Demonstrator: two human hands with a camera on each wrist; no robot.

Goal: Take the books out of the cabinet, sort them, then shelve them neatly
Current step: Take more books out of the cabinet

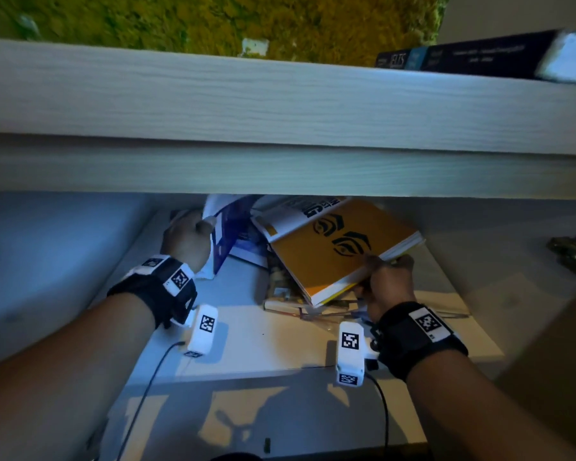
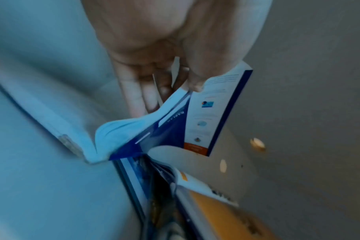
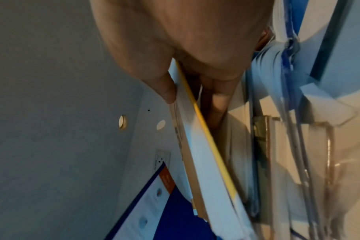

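Observation:
Inside the dim cabinet, my left hand (image 1: 193,227) pinches the top of a blue and white book (image 1: 228,227) that stands upright; the left wrist view shows thumb and fingers (image 2: 134,91) clamped on its cover (image 2: 212,113). My right hand (image 1: 384,271) grips the near corner of an orange book (image 1: 326,257) with black eye drawings, tilted up off a messy pile (image 1: 286,294). In the right wrist view the thumb (image 3: 166,91) lies over its page edge (image 3: 203,159) and the fingers sit under it. A white book (image 1: 290,214) lies partly under the orange one.
A thick pale shelf board (image 1: 280,128) crosses above the opening, and a dark book (image 1: 473,58) lies on top of it at the right. The cabinet floor (image 1: 263,337) in front of the pile is bare. Cabinet walls close in on both sides.

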